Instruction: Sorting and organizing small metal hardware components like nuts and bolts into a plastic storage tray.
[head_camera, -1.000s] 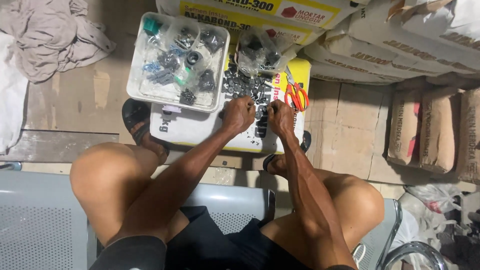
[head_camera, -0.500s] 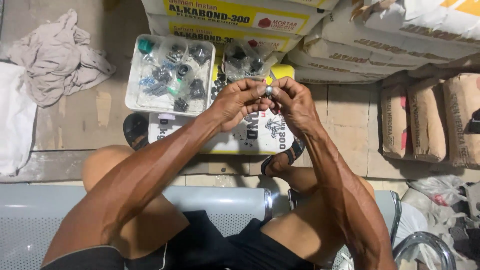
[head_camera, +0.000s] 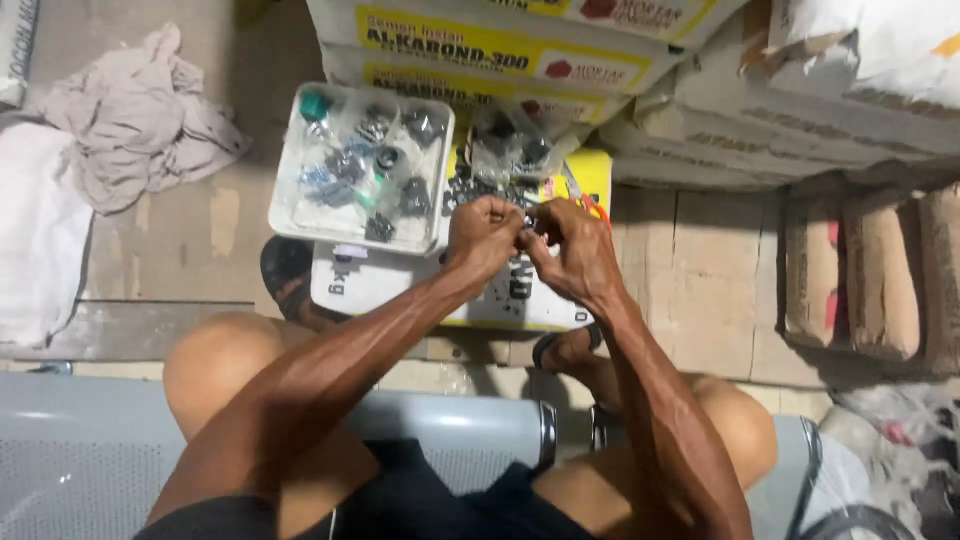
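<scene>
Small dark part between left hand and right hand fingers.

Floor's bare concrete, kinda patchy, with pale tiles over at 3 o'clock. Stacked cement sacks fill 12 to 2 o'clock, brown paper bags standing at 3. Crumpled grey rag at 10 o'clock, white cloth just beside it at 9. Grey perforated metal bench along 6 to 8 o'clock. Light's dim and warm.
</scene>
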